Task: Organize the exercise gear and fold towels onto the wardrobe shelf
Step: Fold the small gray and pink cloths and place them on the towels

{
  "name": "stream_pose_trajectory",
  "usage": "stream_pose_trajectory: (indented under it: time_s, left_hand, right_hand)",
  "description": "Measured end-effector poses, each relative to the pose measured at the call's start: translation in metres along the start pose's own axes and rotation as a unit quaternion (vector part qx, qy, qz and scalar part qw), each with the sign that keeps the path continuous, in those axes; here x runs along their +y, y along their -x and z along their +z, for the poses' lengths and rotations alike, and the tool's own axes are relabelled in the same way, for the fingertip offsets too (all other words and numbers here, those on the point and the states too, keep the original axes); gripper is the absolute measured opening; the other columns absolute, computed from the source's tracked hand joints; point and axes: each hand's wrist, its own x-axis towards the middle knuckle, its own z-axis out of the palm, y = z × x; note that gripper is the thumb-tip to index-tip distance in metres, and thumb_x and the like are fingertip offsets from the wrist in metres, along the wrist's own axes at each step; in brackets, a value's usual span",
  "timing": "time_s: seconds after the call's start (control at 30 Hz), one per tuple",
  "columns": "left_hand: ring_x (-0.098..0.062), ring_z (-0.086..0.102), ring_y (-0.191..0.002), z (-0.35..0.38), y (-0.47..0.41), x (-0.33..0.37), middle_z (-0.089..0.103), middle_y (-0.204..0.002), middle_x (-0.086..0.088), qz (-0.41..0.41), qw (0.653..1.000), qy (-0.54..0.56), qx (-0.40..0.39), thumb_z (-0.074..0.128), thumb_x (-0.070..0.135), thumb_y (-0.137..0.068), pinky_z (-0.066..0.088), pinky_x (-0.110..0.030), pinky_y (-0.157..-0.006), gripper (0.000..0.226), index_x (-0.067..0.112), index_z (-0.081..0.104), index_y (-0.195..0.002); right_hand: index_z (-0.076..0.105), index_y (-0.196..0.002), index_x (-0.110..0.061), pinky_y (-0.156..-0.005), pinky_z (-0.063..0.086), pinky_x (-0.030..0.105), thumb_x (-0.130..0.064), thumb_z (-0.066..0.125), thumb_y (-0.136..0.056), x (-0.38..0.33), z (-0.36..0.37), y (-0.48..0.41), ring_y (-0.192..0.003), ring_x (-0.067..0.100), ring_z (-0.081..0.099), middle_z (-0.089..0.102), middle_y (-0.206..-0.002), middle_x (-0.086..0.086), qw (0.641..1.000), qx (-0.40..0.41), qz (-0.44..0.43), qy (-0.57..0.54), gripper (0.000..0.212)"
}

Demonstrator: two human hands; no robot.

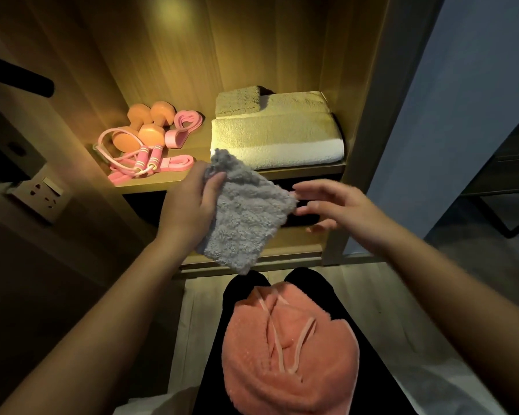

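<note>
1. Coral-pink towel [288,348] lay crumpled and unfolded on the person's black-clad lap at 6 o'clock, nearest the camera.
2. Above it, mid-frame, a fluffy grey towel [246,211] hung in the air just in front of the wardrobe shelf [150,187], not resting on it.
3. The left hand [192,202] gripped the grey towel's upper corner at about 10 o'clock of the cloth, thumb curled over its front face.
4. The right hand [336,208] was spread, fingers straight and held nothing. Its fingertips lay at the towel's 3 o'clock corner, and whether they touched the pile could not be told.
5. The towel's long axis ran roughly from 12 to 6 o'clock, so it hung down from the left hand. The free side corner pointed straight at the right hand, which was the nearer hand to it.
6. On the shelf at 12 to 1 o'clock sat a folded cream towel stack [276,136], with a smaller folded towel [237,101] on top at its back left.
7. At 11 o'clock lay the orange dumbbells [146,127], a pink jump rope [144,160] and pink resistance bands [182,127], grouped close together.
8. Judging from this, the gear looked already placed. The grey towel was mid-fold, the coral one untouched, and the next move likely called for the right hand to pinch that side corner.
</note>
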Motion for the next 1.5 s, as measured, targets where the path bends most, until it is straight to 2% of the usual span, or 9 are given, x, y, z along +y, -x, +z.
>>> stream_pose_trajectory:
  time_s: [0.17, 0.33, 0.47, 0.57, 0.77, 1.07, 1.2, 1.33, 1.5]
  left_hand:
    - [-0.011, 0.066, -0.090, 0.005, 0.002, -0.008, 0.065, -0.095, 0.007, -0.174, 0.970, 0.152, 0.076, 0.042, 0.040, -0.101, 0.057, -0.035, -0.071, 0.017, 0.028, 0.054, -0.100]
    - [-0.016, 0.065, -0.095, 0.008, 0.000, -0.008, 0.064, -0.097, 0.004, -0.274, 0.925, 0.199, 0.170, 0.041, 0.040, -0.102, 0.054, -0.049, -0.087, 0.020, 0.031, 0.052, -0.087]
    - [-0.029, 0.065, -0.098, 0.016, 0.004, -0.006, 0.065, -0.103, -0.012, -0.295, 0.908, 0.218, 0.204, 0.042, 0.041, -0.102, 0.052, -0.056, -0.088, 0.021, 0.031, 0.051, -0.086]
    - [-0.017, 0.067, -0.099, 0.023, 0.012, -0.005, 0.066, -0.106, -0.003, -0.295, 0.895, 0.254, 0.217, 0.042, 0.038, -0.102, 0.054, -0.051, -0.089, 0.019, 0.025, 0.055, -0.101]
    - [-0.018, 0.066, -0.099, 0.032, 0.025, -0.006, 0.066, -0.102, 0.000, -0.289, 0.888, 0.265, 0.240, 0.043, 0.035, -0.102, 0.052, -0.051, -0.091, 0.015, 0.031, 0.054, -0.092]
    - [0.007, 0.063, -0.083, 0.039, 0.038, -0.005, 0.064, -0.091, 0.012, -0.272, 0.890, 0.243, 0.272, 0.044, 0.032, -0.103, 0.050, -0.022, -0.077, 0.014, 0.031, 0.053, -0.093]
    - [-0.001, 0.066, -0.092, 0.042, 0.040, -0.005, 0.066, -0.098, 0.007, -0.279, 0.881, 0.263, 0.278, 0.044, 0.032, -0.103, 0.053, -0.027, -0.080, 0.018, 0.017, 0.055, -0.104]
    - [0.000, 0.066, -0.091, 0.043, 0.040, 0.001, 0.066, -0.099, 0.008, -0.273, 0.878, 0.268, 0.288, 0.044, 0.031, -0.103, 0.053, -0.024, -0.080, 0.019, 0.017, 0.056, -0.106]
    - [0.000, 0.064, -0.088, 0.045, 0.042, 0.005, 0.064, -0.093, 0.009, -0.268, 0.884, 0.261, 0.281, 0.044, 0.029, -0.103, 0.053, -0.028, -0.081, 0.014, 0.030, 0.053, -0.092]
  right_hand:
    - [0.063, -0.118, -0.011, -0.081, 0.058, 0.031, -0.010, 0.048, -0.099, 0.040, 0.057, 0.014, -0.105, 0.017, 0.068, 0.070, -0.117, 0.007, 0.955, 0.103, 0.117, -0.252, 0.024]
    - [0.061, -0.111, 0.003, -0.073, 0.061, 0.036, -0.015, 0.044, -0.098, 0.041, 0.107, 0.015, -0.092, 0.028, 0.072, 0.071, -0.106, 0.020, 0.822, 0.063, 0.228, -0.518, 0.028]
    - [0.059, -0.119, 0.005, -0.071, 0.061, 0.035, -0.018, 0.043, -0.097, 0.035, 0.126, 0.012, -0.087, 0.027, 0.073, 0.071, -0.109, 0.019, 0.753, 0.064, 0.239, -0.610, 0.035]
    - [0.058, -0.120, 0.002, -0.067, 0.055, 0.032, -0.020, 0.045, -0.095, 0.033, 0.132, 0.008, -0.079, 0.023, 0.070, 0.072, -0.098, 0.014, 0.729, 0.088, 0.232, -0.638, 0.035]
    - [0.064, -0.094, -0.005, -0.073, 0.050, 0.033, -0.022, 0.050, -0.094, 0.035, 0.139, 0.001, -0.081, 0.022, 0.065, 0.070, -0.081, 0.010, 0.739, 0.115, 0.214, -0.628, 0.022]
    - [0.065, -0.081, -0.004, -0.076, 0.053, 0.034, -0.017, 0.059, -0.080, 0.038, 0.145, 0.000, -0.078, 0.022, 0.066, 0.066, -0.081, 0.009, 0.726, 0.114, 0.120, -0.668, 0.014]
    - [0.069, -0.108, -0.001, -0.094, 0.049, 0.039, -0.020, 0.058, -0.083, 0.036, 0.144, 0.001, -0.106, 0.029, 0.067, 0.068, -0.114, 0.016, 0.718, 0.090, 0.101, -0.682, 0.033]
    - [0.075, -0.095, -0.003, -0.103, 0.044, 0.039, -0.021, 0.057, -0.085, 0.036, 0.146, 0.003, -0.107, 0.026, 0.066, 0.069, -0.113, 0.014, 0.726, 0.090, 0.065, -0.678, 0.028]
    - [0.055, -0.131, -0.002, -0.106, 0.041, 0.038, -0.024, 0.053, -0.088, 0.029, 0.145, 0.002, -0.126, 0.029, 0.054, 0.056, -0.136, 0.017, 0.748, 0.072, 0.065, -0.656, 0.049]
